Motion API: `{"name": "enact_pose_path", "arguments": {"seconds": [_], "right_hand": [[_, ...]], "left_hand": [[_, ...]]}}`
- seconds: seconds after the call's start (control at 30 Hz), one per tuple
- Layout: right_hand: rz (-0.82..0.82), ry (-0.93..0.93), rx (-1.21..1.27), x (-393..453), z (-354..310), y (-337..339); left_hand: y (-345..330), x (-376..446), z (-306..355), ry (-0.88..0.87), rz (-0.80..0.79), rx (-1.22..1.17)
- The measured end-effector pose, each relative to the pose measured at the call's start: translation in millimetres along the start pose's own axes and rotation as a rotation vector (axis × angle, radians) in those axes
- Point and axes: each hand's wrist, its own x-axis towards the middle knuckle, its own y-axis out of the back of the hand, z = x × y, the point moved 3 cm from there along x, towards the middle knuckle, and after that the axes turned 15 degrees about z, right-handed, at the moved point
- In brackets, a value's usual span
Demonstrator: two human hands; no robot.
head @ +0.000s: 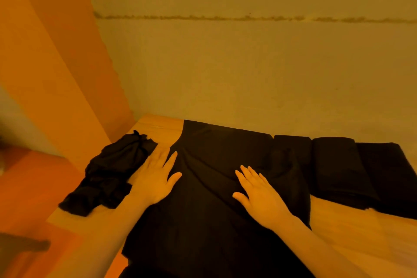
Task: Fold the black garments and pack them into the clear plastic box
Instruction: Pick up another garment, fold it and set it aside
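A large black garment (209,221) lies spread across the middle of the wooden tabletop (352,239), running from the near edge, where it drops out of view, back to the far edge by the wall (248,63). Both hands lie flat on it, palms down, well apart. The left hand (155,178) has its fingers straight and slightly spread, resting over the garment's left border so that its outer fingers lie on bare wood. The right hand (259,196) is spread the same way, fully on the cloth, with soft creases fanning out between the two hands.

Just beside the left hand, toward the tabletop's left edge, sits a crumpled heap of black cloth (108,174) — unfolded, its near end reaching the edge.

Further back on the right, three folded black pieces (338,169) lie side by side along the far edge, the nearest one touching or tucked under the spread garment — which of the two cannot be told. The clear box is not in view.
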Motion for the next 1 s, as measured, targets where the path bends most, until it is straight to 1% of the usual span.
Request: {"name": "enact_pose_path", "arguments": {"seconds": [0.1,0.23,0.3,0.37,0.4,0.47,0.5,0.53,0.6,0.63,0.67,0.7,0.73,0.77,0.83,0.87,0.93,1.0], "right_hand": [[-0.052,0.001,-0.024,-5.2,5.8,-8.5],[-0.041,-0.024,0.092,-7.1,-0.6,5.8],[0.060,-0.036,0.099,-12.5,3.9,19.2],[0.190,-0.108,0.112,-23.6,16.4,34.1],[0.250,-0.193,0.133,-31.4,25.6,41.8],[0.376,-0.372,0.204,-56.6,42.1,50.6],[0.441,-0.397,0.226,-72.7,45.1,52.7],[0.482,-0.372,0.221,-90.5,44.3,49.9],[0.481,-0.287,0.175,-124.7,34.4,40.6],[0.378,-0.255,0.160,-135.9,26.9,33.9],[0.253,-0.229,0.136,-142.4,21.4,25.8],[0.094,-0.225,0.133,-146.7,18.3,19.4],[0.002,-0.224,0.092,-149.0,19.9,14.1],[-0.040,-0.208,0.024,-148.4,20.4,11.1],[-0.057,-0.189,-0.057,-145.3,19.5,9.6],[-0.038,-0.194,-0.040,-147.8,18.7,10.3],[0.065,-0.226,0.044,-156.9,16.1,16.5],[0.208,-0.370,0.195,-176.0,14.6,27.3]], "left_hand": [[-2.1,-18.2,-5.8,0.003,0.002,-0.080],[2.5,-21.2,-17.7,0.001,-0.015,-0.080],[7.4,-29.2,-14.2,0.043,0.006,-0.070],[19.0,-49.2,-8.4,0.102,0.125,-0.127],[27.0,-65.0,-7.5,0.163,0.196,-0.192],[42.3,-104.1,-9.5,0.334,0.351,-0.333],[47.9,-126.3,-10.9,0.443,0.423,-0.387],[49.0,-149.3,-12.8,0.583,0.470,-0.448],[40.5,-188.7,-14.3,0.971,0.483,-0.624],[32.3,-202.0,-12.4,1.144,0.461,-0.730],[24.7,-209.7,-8.4,1.262,0.409,-0.843],[17.3,-213.1,-1.8,1.321,0.346,-0.976],[12.9,-213.0,7.3,1.337,0.289,-1.116],[10.3,-210.6,15.1,1.313,0.241,-1.242],[12.3,-204.0,23.9,1.214,0.189,-1.355],[11.9,-202.2,23.3,1.179,0.190,-1.367],[8.3,-200.5,16.9,1.192,0.219,-1.348],[5.2,-204.5,13.6,1.239,0.271,-1.314]]}}
